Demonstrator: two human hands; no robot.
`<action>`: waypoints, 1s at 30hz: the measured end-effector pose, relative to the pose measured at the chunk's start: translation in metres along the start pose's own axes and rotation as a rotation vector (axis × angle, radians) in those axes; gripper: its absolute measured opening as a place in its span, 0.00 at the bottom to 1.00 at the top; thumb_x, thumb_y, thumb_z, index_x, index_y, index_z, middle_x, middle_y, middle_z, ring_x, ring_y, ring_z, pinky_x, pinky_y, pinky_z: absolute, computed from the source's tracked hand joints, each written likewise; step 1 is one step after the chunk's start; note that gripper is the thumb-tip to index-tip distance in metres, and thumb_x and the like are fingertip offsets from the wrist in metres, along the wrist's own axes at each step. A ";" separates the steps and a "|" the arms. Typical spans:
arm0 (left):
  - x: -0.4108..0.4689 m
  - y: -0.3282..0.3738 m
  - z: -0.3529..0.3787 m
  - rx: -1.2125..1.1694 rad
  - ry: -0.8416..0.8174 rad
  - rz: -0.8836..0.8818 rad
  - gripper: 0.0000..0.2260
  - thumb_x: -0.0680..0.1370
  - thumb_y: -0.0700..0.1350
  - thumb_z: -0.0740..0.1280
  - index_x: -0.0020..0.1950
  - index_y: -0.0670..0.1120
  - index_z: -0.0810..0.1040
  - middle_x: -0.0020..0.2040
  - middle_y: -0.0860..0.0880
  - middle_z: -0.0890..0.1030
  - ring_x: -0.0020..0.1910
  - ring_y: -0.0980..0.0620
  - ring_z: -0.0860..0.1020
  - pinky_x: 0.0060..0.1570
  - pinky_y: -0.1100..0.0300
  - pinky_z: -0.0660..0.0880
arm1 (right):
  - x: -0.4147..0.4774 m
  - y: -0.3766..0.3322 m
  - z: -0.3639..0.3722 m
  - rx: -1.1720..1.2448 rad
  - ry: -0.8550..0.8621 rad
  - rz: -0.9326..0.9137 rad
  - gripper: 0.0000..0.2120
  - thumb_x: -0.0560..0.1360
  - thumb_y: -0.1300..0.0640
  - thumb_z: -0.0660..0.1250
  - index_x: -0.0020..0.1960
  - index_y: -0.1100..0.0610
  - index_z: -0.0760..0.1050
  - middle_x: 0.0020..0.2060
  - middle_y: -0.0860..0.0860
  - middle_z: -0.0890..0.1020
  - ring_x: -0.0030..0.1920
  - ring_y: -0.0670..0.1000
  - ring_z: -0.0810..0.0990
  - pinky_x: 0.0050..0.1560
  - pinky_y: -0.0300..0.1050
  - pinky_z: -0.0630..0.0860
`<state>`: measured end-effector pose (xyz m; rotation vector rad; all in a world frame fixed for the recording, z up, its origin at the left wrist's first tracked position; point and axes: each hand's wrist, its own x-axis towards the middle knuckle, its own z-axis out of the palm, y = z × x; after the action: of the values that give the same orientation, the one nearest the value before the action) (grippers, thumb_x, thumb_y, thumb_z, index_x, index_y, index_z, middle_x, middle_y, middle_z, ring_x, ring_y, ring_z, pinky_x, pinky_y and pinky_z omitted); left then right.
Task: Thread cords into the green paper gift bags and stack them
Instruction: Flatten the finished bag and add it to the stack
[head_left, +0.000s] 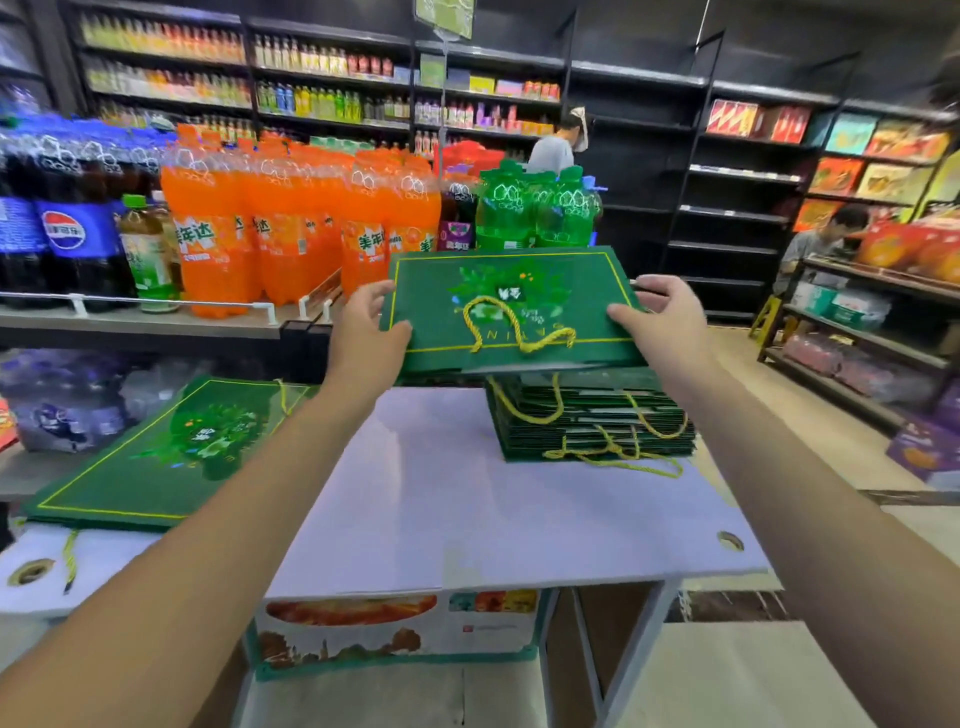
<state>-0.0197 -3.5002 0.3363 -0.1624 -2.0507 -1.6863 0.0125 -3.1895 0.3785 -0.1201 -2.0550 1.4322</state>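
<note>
Shop floor w/ dark shelves (727, 171) at the back. Orange soda bottles (270, 223), cola bottles (62, 228) and green bottles (535, 208) stand on a rack to the left. Up front is a white tabletop (467, 499).

I've got one green bag (431, 312) held flat btwn both hands, just above the stack of bags (592, 421) at the far right of the tabletop. Can't tell if it touches the stack.

Left grip (366, 332) is closed on the bag's left edge, thumb on the printed face, fingers wrapped at the edge. Right grip (660, 322) clamps the right edge the same way, thumb on top, other fingers behind.

Yellow cord (514, 327) lies looped on the near part of the bag's face. More yellow loops stick out of the stack's near side.

2nd pile of flat green bags (156, 457) sits at left on a white sheet, one cord end dangling off the near edge. Printed box (395, 623) sits under the tabletop.
</note>
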 end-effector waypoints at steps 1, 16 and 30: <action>0.010 0.004 0.015 -0.009 -0.015 -0.006 0.20 0.80 0.36 0.69 0.70 0.51 0.74 0.70 0.49 0.77 0.68 0.47 0.76 0.66 0.45 0.77 | 0.013 0.002 -0.007 0.006 0.001 0.022 0.23 0.76 0.57 0.75 0.68 0.55 0.74 0.61 0.51 0.80 0.55 0.50 0.82 0.56 0.48 0.80; 0.057 -0.045 0.185 0.252 -0.210 -0.038 0.21 0.80 0.42 0.71 0.72 0.50 0.72 0.72 0.43 0.76 0.57 0.49 0.78 0.60 0.54 0.75 | 0.117 0.129 -0.060 -0.501 -0.116 0.081 0.21 0.79 0.53 0.71 0.70 0.58 0.78 0.68 0.56 0.79 0.66 0.57 0.77 0.68 0.51 0.72; 0.055 -0.068 0.196 0.458 -0.277 -0.058 0.16 0.80 0.55 0.65 0.68 0.56 0.78 0.65 0.51 0.80 0.68 0.46 0.73 0.66 0.48 0.73 | 0.121 0.160 -0.062 -0.682 -0.219 0.097 0.18 0.82 0.47 0.64 0.66 0.54 0.81 0.65 0.54 0.82 0.62 0.59 0.79 0.61 0.50 0.76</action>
<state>-0.1497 -3.3415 0.2738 -0.1926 -2.6117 -1.2327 -0.0942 -3.0240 0.3047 -0.3563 -2.6768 0.7613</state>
